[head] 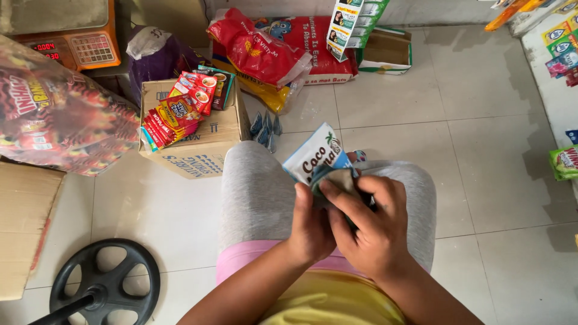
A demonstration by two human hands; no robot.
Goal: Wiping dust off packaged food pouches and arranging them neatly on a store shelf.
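Observation:
I sit with grey-clad knees over a tiled floor. My left hand grips a small white and blue sachet packet from below, holding it upright over my lap. My right hand presses a small grey-green cloth against the packet's lower edge. Both hands touch each other over my lap.
A cardboard box topped with red and yellow sachets stands to the left front. A large bag of red snack packs sits far left, an orange scale behind it. Red sacks lie ahead. A black fan base is at lower left.

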